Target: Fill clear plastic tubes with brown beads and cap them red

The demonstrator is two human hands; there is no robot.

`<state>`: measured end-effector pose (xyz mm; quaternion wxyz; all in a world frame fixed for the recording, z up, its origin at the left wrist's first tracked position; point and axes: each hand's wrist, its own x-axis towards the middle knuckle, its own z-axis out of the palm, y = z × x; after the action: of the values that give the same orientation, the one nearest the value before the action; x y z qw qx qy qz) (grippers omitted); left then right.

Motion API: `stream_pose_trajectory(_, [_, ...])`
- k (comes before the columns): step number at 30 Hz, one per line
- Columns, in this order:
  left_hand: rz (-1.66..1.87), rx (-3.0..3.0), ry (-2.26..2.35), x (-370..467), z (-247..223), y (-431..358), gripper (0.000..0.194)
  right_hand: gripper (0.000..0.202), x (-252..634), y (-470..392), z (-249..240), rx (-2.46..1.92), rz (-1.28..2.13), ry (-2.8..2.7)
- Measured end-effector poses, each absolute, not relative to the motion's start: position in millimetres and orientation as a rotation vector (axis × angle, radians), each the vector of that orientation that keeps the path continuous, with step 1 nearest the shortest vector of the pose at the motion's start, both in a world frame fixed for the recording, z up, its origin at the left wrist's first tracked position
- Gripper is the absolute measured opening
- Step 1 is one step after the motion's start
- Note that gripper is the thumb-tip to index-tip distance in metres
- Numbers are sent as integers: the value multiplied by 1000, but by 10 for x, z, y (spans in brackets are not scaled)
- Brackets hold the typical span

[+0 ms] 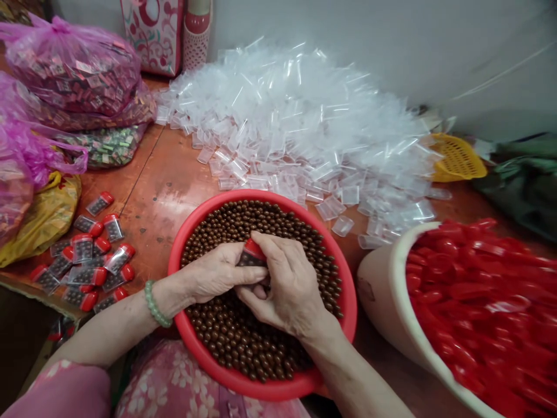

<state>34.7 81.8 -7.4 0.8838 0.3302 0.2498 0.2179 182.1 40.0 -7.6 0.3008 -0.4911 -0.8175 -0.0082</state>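
Over a red basin (175, 247) full of small brown balls (261, 348), both hands meet around one small clear container with a red cap (253, 253). Dark balls show through its wall. My left hand (213, 270), with a green bead bracelet (157, 305) at the wrist, grips the container's body, its thumb lying along the side. My right hand (287, 284) closes over the capped end from the other side, fingers curled. The lower part of the container is hidden by the fingers.
A heap of clear plastic containers (296, 122) lies behind the basin. Filled, red-capped containers (82, 249) sit at left near tied pink bags (87, 75). At right stands a pale bucket (387, 278) of red caps (483, 302); a yellow basket (461, 158) lies behind.
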Motion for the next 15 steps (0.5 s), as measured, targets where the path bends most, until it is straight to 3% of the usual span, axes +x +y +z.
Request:
stream_pose_trajectory(10, [450, 782, 496, 315, -96, 801, 46, 69, 1764, 354, -28, -1277, -60, -2179])
stream_pose_trajectory(15, [541, 1246, 766, 58, 61, 708, 26, 84, 1887, 301, 82, -1345, 173, -2351])
